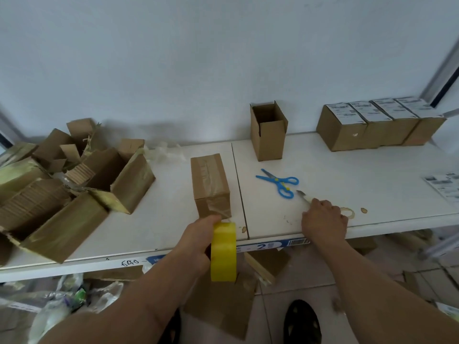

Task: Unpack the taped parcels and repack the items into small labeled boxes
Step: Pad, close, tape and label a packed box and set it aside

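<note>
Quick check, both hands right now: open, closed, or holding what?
Left hand: grips the yellow tape roll at the table edge, by the taped box.
Right hand: curled round a small utility knife, blade toward the blue scissors.

Label sheet (pixel 445 188) cut by right edge, print illegible; knife (pixel 305 196) handle under right hand (pixel 324 220).

- Taped parcel (pixel 210 184): brown, sealed, lying flat mid-table.
- Open small box (pixel 268 131): upright, flaps raised, far centre-right.
- Four labeled boxes (pixel 380 122): closed, touching in a row, far right.
</note>
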